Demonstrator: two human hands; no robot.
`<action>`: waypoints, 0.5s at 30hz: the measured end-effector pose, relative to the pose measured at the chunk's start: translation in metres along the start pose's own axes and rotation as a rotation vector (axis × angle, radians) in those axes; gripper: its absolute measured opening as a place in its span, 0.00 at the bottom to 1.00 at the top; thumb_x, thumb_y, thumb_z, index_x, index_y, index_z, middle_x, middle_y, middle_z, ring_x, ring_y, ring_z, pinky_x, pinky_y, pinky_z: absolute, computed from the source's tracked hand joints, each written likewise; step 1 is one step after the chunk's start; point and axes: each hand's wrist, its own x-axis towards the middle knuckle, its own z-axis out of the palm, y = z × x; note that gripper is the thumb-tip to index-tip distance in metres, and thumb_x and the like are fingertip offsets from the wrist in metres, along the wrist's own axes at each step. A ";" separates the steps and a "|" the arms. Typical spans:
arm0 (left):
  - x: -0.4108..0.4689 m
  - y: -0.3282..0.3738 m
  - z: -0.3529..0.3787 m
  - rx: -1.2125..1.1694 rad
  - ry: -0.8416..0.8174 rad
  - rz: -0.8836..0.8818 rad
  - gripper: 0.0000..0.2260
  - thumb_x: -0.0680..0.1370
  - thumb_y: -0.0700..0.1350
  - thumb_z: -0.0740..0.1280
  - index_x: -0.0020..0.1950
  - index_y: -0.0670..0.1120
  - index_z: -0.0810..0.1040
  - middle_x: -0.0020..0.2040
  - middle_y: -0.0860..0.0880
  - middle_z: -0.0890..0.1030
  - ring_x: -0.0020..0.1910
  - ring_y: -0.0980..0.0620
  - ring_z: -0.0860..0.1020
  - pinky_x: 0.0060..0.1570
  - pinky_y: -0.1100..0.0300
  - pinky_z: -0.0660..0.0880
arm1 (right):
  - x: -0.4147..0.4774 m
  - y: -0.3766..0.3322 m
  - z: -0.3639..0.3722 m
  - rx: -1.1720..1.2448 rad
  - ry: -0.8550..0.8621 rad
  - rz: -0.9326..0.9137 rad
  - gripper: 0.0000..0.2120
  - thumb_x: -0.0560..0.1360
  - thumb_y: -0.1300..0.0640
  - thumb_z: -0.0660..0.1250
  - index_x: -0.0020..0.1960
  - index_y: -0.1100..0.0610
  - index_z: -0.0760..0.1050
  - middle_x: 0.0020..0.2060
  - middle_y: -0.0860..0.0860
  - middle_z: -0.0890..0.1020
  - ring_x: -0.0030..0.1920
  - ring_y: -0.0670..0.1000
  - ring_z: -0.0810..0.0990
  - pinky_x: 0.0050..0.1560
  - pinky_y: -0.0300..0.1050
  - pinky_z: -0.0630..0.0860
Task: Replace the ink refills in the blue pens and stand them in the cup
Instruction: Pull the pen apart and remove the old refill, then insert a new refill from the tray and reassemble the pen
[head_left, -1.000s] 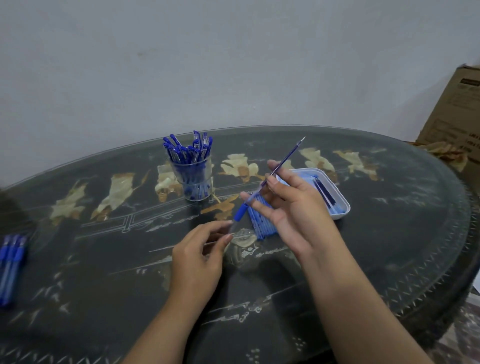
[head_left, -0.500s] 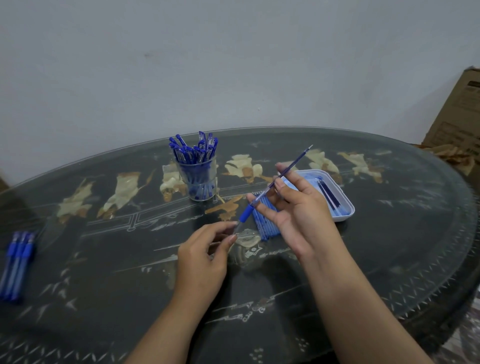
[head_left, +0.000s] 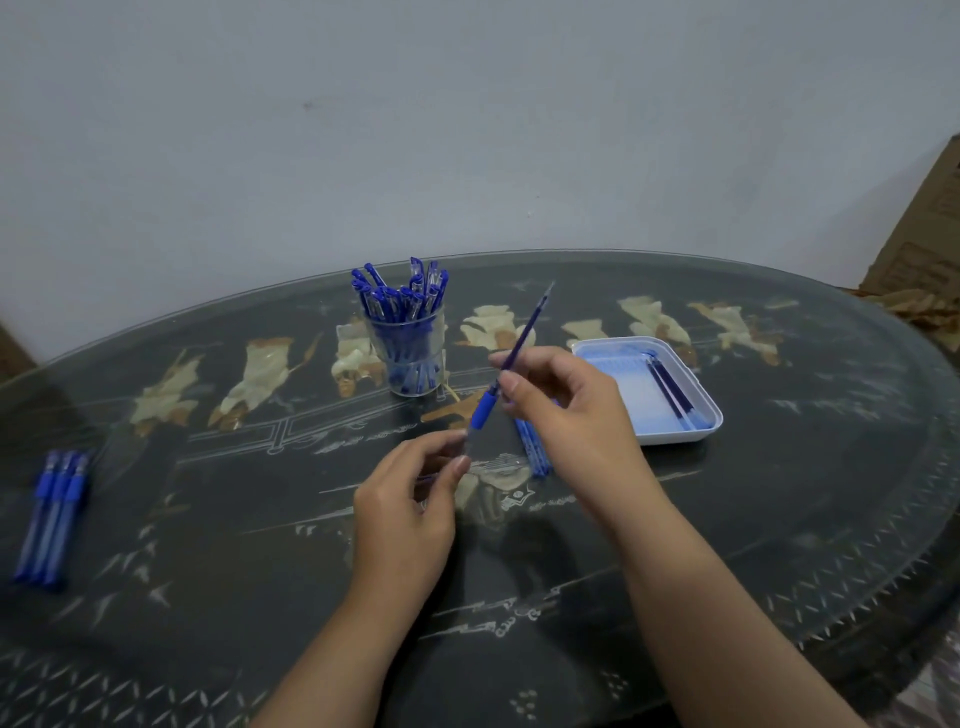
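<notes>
My right hand (head_left: 566, 410) has tipped the pen (head_left: 511, 358) steeper than a second ago, and my left hand (head_left: 410, 499) has risen to its lower tip.

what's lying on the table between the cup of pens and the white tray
In the head view, between the cup and the tray, the right hand holds up a pen; under it lies a bundle of blue refills.

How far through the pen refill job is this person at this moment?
Looks done: many blue pens stand in the cup. In hand: the right hand holds a pen tilted up, the left hand pinching at its lower tip. Left: three pens lie at the table's left edge; loose refills and tray remain.
</notes>
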 end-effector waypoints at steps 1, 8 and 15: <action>0.000 0.001 -0.002 -0.029 0.013 -0.031 0.13 0.74 0.33 0.71 0.52 0.49 0.82 0.46 0.53 0.83 0.44 0.60 0.82 0.46 0.71 0.75 | 0.000 0.002 0.002 -0.027 -0.024 -0.010 0.10 0.77 0.63 0.67 0.49 0.48 0.82 0.43 0.45 0.84 0.47 0.43 0.82 0.57 0.51 0.79; 0.000 0.003 -0.021 -0.100 0.124 -0.200 0.15 0.75 0.34 0.71 0.48 0.55 0.81 0.44 0.54 0.85 0.44 0.61 0.82 0.47 0.70 0.76 | -0.001 0.012 0.016 -0.062 -0.144 -0.027 0.10 0.78 0.61 0.67 0.55 0.50 0.82 0.41 0.47 0.84 0.44 0.45 0.81 0.52 0.49 0.80; 0.001 -0.014 -0.056 -0.112 0.224 -0.331 0.11 0.76 0.35 0.70 0.48 0.52 0.82 0.44 0.58 0.84 0.45 0.66 0.81 0.46 0.75 0.74 | -0.005 0.051 0.038 -0.595 -0.186 -0.113 0.09 0.75 0.58 0.71 0.54 0.49 0.82 0.43 0.45 0.77 0.43 0.46 0.73 0.47 0.36 0.68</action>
